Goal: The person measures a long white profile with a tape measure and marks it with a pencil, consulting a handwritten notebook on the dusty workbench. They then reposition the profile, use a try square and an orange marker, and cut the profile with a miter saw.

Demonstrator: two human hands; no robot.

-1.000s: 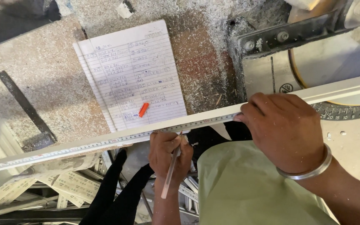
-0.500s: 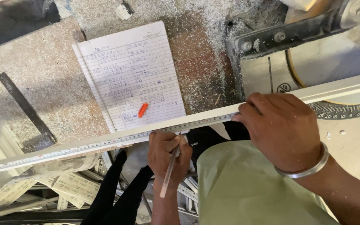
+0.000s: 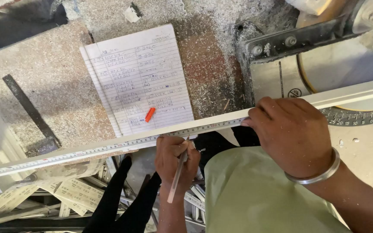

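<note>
A long white strip (image 3: 350, 92) runs from the lower left to the upper right, with a measuring tape (image 3: 109, 149) laid along its near edge. My right hand (image 3: 292, 131), a metal bangle on its wrist, presses down on the strip and the tape's end. Just below the tape, my left hand (image 3: 173, 157) grips a thin pen (image 3: 177, 179) with its tip up against the strip. A lined sheet of handwritten notes (image 3: 139, 77) lies beyond the strip, and a small orange cap (image 3: 150, 114) rests on it.
A mitre saw's metal base and angle scale (image 3: 359, 116) sit at the upper right. A black metal square (image 3: 29, 110) lies on the sawdust-covered bench (image 3: 44, 73) at the left. Offcuts and labelled strips (image 3: 72, 192) are piled below the bench.
</note>
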